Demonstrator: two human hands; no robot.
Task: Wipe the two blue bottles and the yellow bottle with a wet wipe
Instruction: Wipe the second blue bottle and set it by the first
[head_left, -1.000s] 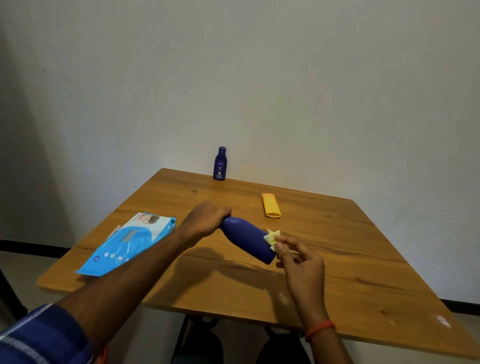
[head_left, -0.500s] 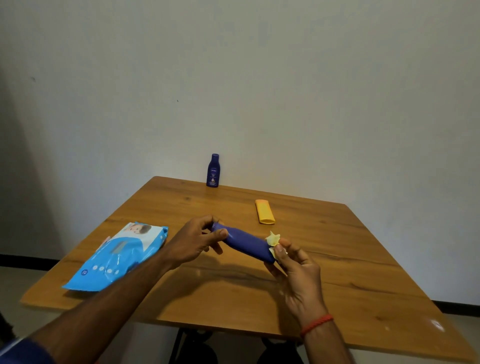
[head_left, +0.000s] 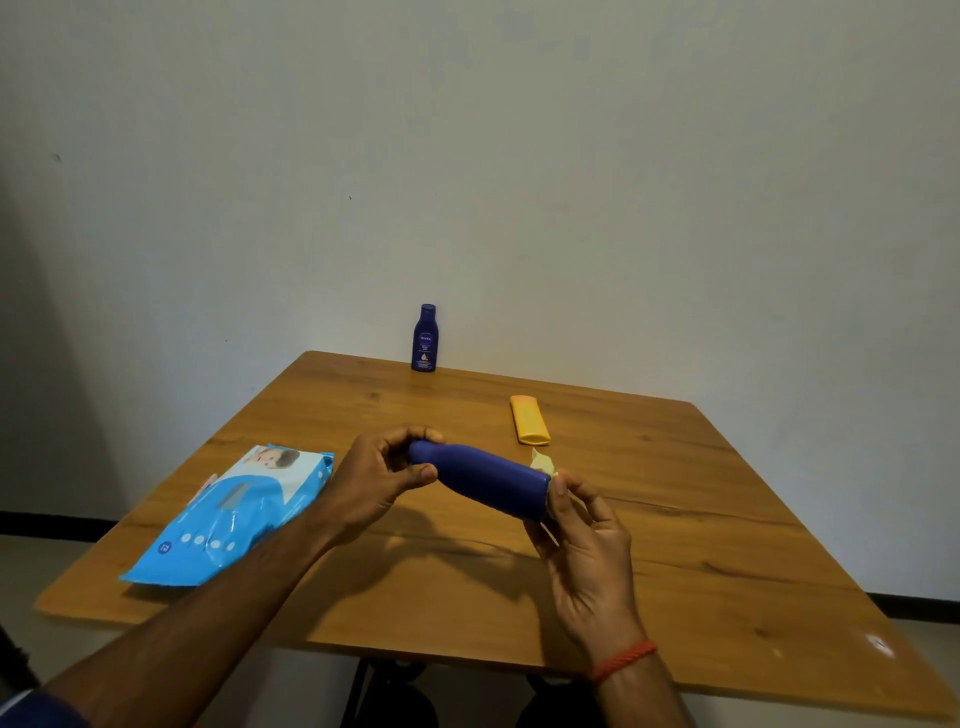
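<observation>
Large blue bottle held off the surface, lying nearly level between the two grips, cap end in the left grip, base end at the right grip. Left grip: fingers and thumb curled round the neck and cap, pinching. Right grip: thumb and fingers closed on a crumpled wet wipe, pressed against the rim of the bottle's base. Small blue bottle upright at the far edge of the surface, well beyond the left grip. Yellow bottle lying flat, beyond the right grip and apart from it. Pack of wipes flat on the surface, just outside the left forearm.

Progress, as a judgement: first bottle under the wipe, worked as far as its base end. Small blue bottle and yellow bottle apparently untouched, so about two thirds of the task left.

Against one second ago: bottle then tilted, base down toward the right grip, left grip wrapped over the cap end. Now levelled, left grip shifted to a fingertip hold. Wipe at the base end both times.
</observation>
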